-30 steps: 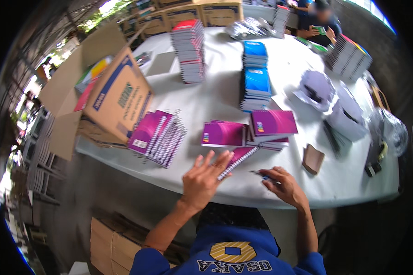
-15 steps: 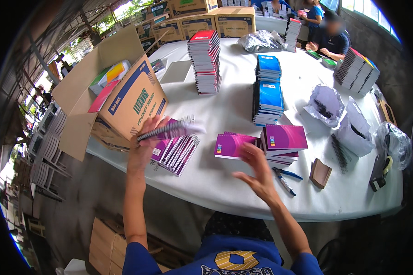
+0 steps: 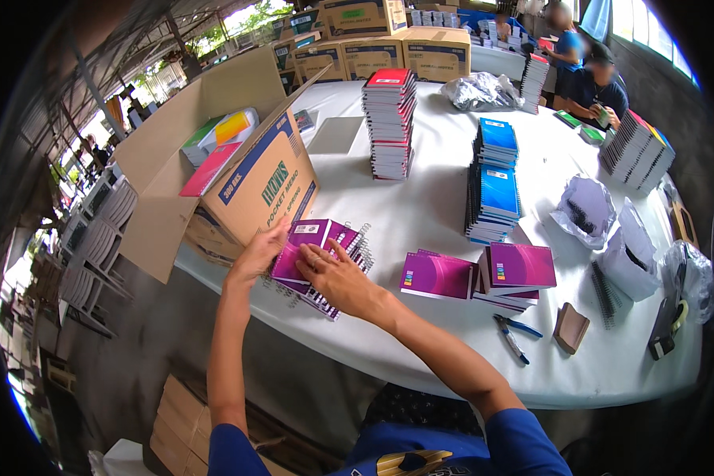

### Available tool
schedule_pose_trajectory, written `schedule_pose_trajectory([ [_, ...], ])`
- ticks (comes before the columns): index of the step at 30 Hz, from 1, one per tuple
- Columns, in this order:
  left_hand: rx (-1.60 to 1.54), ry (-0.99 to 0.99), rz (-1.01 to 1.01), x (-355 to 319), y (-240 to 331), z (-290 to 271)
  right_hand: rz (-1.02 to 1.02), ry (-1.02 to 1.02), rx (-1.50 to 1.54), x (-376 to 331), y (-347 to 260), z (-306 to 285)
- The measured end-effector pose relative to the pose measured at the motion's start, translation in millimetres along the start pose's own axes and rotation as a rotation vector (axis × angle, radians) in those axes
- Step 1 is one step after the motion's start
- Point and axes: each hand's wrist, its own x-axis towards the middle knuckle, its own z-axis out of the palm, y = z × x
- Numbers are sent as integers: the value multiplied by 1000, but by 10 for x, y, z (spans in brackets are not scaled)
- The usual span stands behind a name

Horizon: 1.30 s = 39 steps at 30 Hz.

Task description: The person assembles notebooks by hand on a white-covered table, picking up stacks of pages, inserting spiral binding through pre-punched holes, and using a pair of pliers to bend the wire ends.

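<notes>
A purple spiral notebook (image 3: 303, 232) lies over a fanned pile of purple notebooks (image 3: 349, 242), with loose wire coils showing at the pile's edges. My left hand (image 3: 260, 252) is closed on that notebook's left edge; part of its fingers is hidden. Across the cover rests my right hand (image 3: 337, 279), open, fingers spread and a ring on one finger. To the right, other purple notebooks (image 3: 432, 274) lie beside a short purple stack (image 3: 522, 266). Blue-handled pliers (image 3: 516, 337) and a small brown block (image 3: 570, 328) are near the table's front edge.
A large open cardboard box (image 3: 250, 186) holding notebooks stands at left. Tall red-topped (image 3: 390, 127) and blue notebook stacks (image 3: 493, 182) rise behind. White bags (image 3: 585, 208) with black coils sit at right. Across the table, a person (image 3: 599, 91) handles a green notebook.
My left hand has lowered the notebook onto the purple pile. My right hand has swung left from the other purple notebooks onto its cover. The view has shifted.
</notes>
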Motion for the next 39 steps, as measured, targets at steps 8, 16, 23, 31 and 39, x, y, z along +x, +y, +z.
schedule_pose_trajectory([
  [8, -78, -50, -276, 304, 35, 108, 622, -89, 512, -389, 85, -232],
  [16, 268, -10, -42, 277, -49, 116, 496, -36, 511, -237, 430, -61],
  [23, 380, 710, 646, -450, 248, 704, 601, 75, 403, 262, 1020, -301],
  [31, 666, 630, 777, -378, 65, 971, 504, -602, 526, 759, 1002, -109],
  [39, 518, 477, 719, -316, 318, 899, 546, -402, 387, 486, 1083, -192],
])
